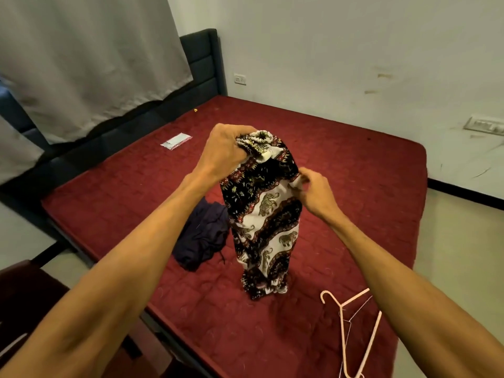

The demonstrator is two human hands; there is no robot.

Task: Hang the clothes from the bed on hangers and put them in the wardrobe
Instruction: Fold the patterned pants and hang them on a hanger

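Pink hanger (342, 339) lies at the near right corner of the bed (368, 170), seemingly crossed with a thinner wire one, well apart from both hands. The left hand (226, 152) is fisted round the bunched top of the elephant-print garment (268, 222), and the right hand (313, 192) pinches its side. Its hem rests on the bed beside a dark garment (204, 236). With both hands occupied, reaching for the hanger means letting go on one side. The bunched cloth could then slump or twist, and the crossed hangers may snag as one is lifted.
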